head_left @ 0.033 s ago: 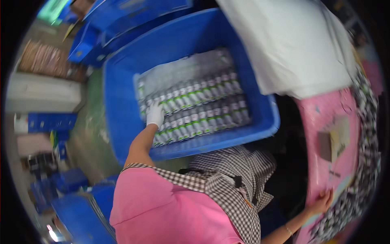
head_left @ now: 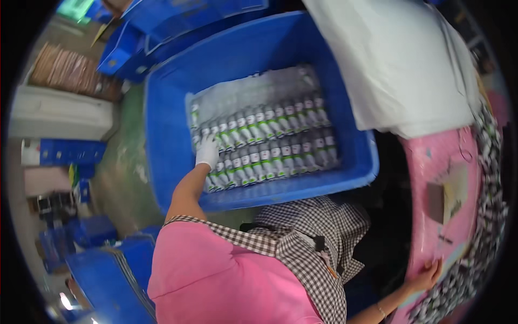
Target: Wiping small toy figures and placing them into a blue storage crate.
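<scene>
Inside a large blue bin (head_left: 175, 89) stand rows of small white-and-grey cylinders (head_left: 264, 162), each with a bright green band; their exact kind is too small to tell. My left hand (head_left: 207, 151), in a white glove, rests at the left end of these rows with its fingers spread over the pieces. Whether a piece sits under its palm is hidden. My right hand (head_left: 426, 276), bare, lies at the near edge of a pink-covered table (head_left: 431, 227), its fingers loosely apart. Beside it spreads a heap of small grey, white and green pieces (head_left: 458, 286).
A greyish sheet (head_left: 253, 92) covers the far part of the bin's contents. White sheeting (head_left: 399, 65) overhangs the bin's right side. A small box (head_left: 437, 202) stands on the table. More blue bins (head_left: 110, 281) and stacked cardboard (head_left: 70, 73) are at the left.
The whole view has shifted slightly, so the bin and table appear a little further right. Both hands stay at the same places on the rows and the table edge.
</scene>
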Motion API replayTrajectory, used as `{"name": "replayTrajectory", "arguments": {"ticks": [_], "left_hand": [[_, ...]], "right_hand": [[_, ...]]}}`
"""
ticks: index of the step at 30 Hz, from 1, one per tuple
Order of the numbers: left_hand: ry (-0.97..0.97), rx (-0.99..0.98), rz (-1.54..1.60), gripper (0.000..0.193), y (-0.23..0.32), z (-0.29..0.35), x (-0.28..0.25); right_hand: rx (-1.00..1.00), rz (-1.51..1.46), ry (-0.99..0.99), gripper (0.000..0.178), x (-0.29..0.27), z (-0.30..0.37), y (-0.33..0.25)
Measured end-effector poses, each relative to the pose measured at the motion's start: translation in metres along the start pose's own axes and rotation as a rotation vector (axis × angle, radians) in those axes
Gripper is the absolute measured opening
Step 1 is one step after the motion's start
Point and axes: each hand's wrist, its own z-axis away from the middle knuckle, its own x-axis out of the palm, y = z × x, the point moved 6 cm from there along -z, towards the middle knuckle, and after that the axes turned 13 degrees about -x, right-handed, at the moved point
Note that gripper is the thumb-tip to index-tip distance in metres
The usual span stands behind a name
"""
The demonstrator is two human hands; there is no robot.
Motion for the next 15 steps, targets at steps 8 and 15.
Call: {"name": "replayTrajectory", "arguments": {"ticks": [8,15], "left_hand": [[0.070,-0.122,0.160,0.031,-0.048,0.042,-0.008],[-0.054,-0.227,0.039,0.023,-0.025,0.010,-0.003]], "right_hand": [[-0.045,0.165,-0.136,0.020,0.044,0.008,-0.031],[-0.041,0.090,-0.129,0.019,0.039,0.010,-0.026]]}}
